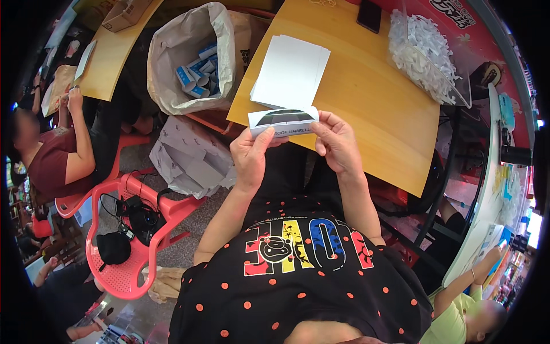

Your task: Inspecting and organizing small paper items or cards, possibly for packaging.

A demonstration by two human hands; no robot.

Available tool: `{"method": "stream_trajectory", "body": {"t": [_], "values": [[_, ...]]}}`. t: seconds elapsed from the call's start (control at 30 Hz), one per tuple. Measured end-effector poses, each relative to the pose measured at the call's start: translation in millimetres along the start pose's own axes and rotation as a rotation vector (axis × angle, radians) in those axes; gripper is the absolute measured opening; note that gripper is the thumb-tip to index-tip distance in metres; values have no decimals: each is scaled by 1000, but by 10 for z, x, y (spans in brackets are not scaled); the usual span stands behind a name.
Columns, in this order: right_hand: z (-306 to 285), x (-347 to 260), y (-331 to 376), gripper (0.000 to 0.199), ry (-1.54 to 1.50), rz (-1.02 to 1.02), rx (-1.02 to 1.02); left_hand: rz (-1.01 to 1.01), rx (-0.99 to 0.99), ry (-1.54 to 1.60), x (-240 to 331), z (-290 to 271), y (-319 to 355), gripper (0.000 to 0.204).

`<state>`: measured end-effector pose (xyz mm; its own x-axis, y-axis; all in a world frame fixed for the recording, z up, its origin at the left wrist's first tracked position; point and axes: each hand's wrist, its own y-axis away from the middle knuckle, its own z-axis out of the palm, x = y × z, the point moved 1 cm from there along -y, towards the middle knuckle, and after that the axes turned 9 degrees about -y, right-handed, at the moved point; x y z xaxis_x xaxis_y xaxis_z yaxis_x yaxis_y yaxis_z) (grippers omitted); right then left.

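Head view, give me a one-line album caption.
Both hands, left hand and right hand, hold a small printed card beside the wooden table.

I see a wooden bench (366,109) in front of me, its light brown top angled across the view. A stack of flat white cards (289,71) lies on it near the front edge, slightly fanned. Toward the far right sits a clear plastic tray (458,86) heaped with small white plastic pieces (421,49). A dark phone (369,14) rests at the far edge. A second wooden bench (112,54) to my left carries a cardboard box (126,12).
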<state>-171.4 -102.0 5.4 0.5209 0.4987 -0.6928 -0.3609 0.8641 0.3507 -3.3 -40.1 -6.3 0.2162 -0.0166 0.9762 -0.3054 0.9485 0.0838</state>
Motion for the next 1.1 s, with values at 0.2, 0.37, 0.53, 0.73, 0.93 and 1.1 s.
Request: {"method": "stream_trajectory", "body": {"t": [0.2, 0.37, 0.53, 0.73, 0.93, 1.1], "values": [[30, 158, -5, 13, 13, -102, -27, -27, -59, -9, -17, 70, 56, 20], [-5, 189, -4, 12, 28, -173, 5, -83, -55, 2, -48, 117, 40, 18], [-43, 212, 24, 13, 74, -169, -3, -97, 28, -75, -33, 203, 31, 20], [-99, 146, 86, 15, 75, -90, -45, -106, -56, -75, -51, 133, 18, 18], [-342, -48, 150, 20, 290, 86, -186, -351, -293, 234, -74, -155, 27, 29], [-378, 1, 142, 19, 460, 68, -195, -479, -262, 93, -39, -425, 99, 22]]}}
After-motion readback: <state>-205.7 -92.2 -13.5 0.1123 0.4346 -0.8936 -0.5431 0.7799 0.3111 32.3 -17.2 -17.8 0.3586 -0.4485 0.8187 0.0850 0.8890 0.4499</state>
